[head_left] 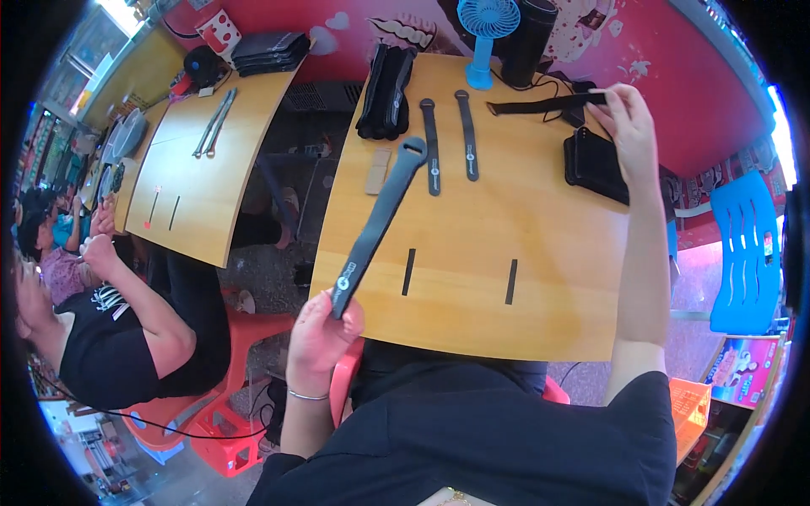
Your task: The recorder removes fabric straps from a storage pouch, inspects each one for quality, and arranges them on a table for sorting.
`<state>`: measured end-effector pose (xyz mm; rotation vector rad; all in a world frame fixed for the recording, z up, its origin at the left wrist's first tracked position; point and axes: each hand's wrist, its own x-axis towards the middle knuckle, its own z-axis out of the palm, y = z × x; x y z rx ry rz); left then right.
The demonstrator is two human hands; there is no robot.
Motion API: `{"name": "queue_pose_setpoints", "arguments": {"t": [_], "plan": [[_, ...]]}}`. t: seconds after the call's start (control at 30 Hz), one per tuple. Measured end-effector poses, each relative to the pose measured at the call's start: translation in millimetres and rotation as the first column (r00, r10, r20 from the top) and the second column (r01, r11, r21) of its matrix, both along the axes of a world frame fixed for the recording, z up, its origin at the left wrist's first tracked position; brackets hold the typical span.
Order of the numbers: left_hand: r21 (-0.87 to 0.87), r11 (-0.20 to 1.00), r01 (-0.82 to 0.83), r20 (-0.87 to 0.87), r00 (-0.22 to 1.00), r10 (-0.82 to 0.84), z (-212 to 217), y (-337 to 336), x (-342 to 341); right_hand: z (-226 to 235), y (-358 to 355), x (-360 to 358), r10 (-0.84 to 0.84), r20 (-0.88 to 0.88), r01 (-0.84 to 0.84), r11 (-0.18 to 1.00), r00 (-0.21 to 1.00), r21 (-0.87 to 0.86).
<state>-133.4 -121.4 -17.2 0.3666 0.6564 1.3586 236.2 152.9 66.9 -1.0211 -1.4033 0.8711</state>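
My left hand (325, 333) is closed on the lower end of a dark grey strap (380, 215), which slants up over the table's left side. Its rounded, slotted head is at the top. At the far right, my right hand (626, 118) pinches one end of another dark strap (540, 105), stretched out leftward. Between my hands, two similar straps lie side by side on the table: a left strap (431, 148) and a right strap (467, 139). A thick black bundle of straps (386, 93) lies at the back left of the table.
A blue fan (481, 38) and a black cylinder (527, 38) stand at the back. A black pouch (595, 164) lies under my right hand. Two black strips (408, 271) mark the wooden table (456, 329). A person (126, 329) sits leftward at another table (198, 169).
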Motion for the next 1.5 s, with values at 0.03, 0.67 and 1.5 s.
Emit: {"name": "queue_pose_setpoints", "arguments": {"t": [0.03,0.67,1.5], "plan": [[-0.027,0.999,0.041,0.138,0.990,-0.037,1,4,9,-5,11,-6,-0.007,0.003,0.007,0.998,1.000,0.056],[-0.075,0.997,0.029,0.428,0.904,0.006,-8,14,24,-137,-50,-89,0.069,0.802,-0.328,0.931,0.593,0.162],[-0.065,0.998,-0.024,0.368,0.929,0.047,-20,7,21,-150,-58,-158,0.205,0.849,-0.204,0.972,0.486,-0.118]]}}
